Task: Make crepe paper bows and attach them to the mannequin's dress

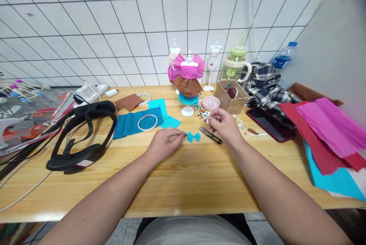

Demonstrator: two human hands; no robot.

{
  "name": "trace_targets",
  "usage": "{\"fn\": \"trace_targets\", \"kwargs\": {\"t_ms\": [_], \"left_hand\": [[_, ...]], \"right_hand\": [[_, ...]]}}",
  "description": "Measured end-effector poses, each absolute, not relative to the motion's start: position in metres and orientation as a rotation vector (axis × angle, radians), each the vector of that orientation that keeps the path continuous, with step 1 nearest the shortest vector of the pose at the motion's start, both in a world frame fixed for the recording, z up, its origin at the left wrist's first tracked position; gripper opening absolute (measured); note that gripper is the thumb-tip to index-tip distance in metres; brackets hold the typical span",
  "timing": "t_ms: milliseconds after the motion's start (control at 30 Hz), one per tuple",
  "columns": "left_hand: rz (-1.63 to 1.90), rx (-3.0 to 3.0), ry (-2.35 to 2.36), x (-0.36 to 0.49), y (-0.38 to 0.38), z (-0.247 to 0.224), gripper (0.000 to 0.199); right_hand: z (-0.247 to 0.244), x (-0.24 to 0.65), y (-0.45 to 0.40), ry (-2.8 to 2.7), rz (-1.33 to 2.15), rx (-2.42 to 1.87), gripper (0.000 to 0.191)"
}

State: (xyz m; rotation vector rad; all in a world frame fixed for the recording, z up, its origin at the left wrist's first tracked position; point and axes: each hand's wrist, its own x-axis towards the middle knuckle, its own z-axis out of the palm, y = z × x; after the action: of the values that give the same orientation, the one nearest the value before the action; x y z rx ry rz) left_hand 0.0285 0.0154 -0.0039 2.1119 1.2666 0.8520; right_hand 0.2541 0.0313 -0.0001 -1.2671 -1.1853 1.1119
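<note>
Wooden counter (pixel 171 184): blue bow (pixel 193 137) lies crosswise just right of left hand (pixel 163 143), nearest; right hand (pixel 225 126) farther. Fingers of both pinched narrow, contents unclear.

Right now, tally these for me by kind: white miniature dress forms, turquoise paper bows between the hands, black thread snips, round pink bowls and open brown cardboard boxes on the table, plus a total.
White miniature dress forms: 3
Turquoise paper bow: 1
Black thread snips: 1
Round pink bowl: 1
Open brown cardboard box: 1
Total: 7
</note>
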Motion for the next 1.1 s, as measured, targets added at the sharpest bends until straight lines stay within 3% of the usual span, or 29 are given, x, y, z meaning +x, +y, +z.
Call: {"fn": "trace_targets", "kwargs": {"t_ms": [233,633,933,1100], "left_hand": [[0.867,2.201,1.237,0.028,0.015,-0.002,0.02],[0.915,2.277,1.201,0.025,0.016,-0.002,0.021],[0.991,2.356,1.188,0.027,0.016,-0.003,0.019],[1.005,2.389,1.163,0.028,0.016,-0.004,0.02]], "right_hand": [[-0.016,0.294,0.054,-1.401,0.539,-1.541,0.023],[-0.02,0.297,0.052,-1.448,0.238,-1.66,0.027],[-0.009,0.236,0.02,-1.683,0.639,-1.26,0.017],[-0.008,0.219,0.009,-1.729,0.682,-1.22,0.017]]}}
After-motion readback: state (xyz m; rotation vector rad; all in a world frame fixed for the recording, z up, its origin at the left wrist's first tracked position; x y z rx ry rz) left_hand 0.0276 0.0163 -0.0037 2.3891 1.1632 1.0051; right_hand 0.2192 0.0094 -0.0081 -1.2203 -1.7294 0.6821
